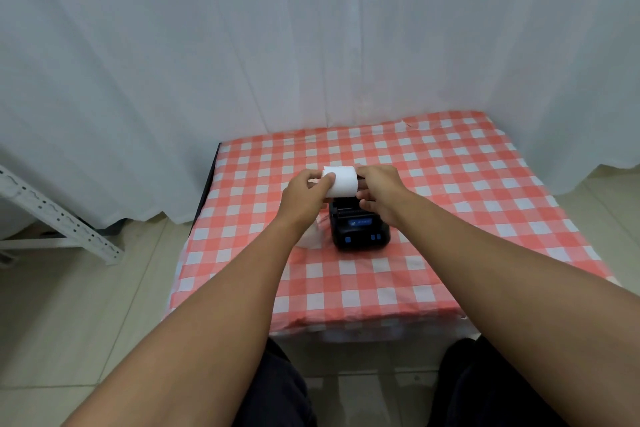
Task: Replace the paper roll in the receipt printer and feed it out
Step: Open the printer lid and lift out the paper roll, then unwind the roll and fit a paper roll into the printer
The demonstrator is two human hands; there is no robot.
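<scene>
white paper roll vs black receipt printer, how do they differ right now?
Colour: the white paper roll is plain white; the black receipt printer is black with blue buttons and a small screen.
Support: the roll is held in the air between the left hand and right hand; the printer rests on the red-and-white checked tablecloth.
Shape: the roll is a cylinder lying sideways; the printer is a boxy block.
Shared: both sit mid-table, roll just above the printer's far end.

A bench (450,291) under a red-and-white checked cloth (433,184) carries a black printer (360,229) near its middle. Just left of the printer lies something pale and crumpled (313,236), partly hidden by an arm.
</scene>
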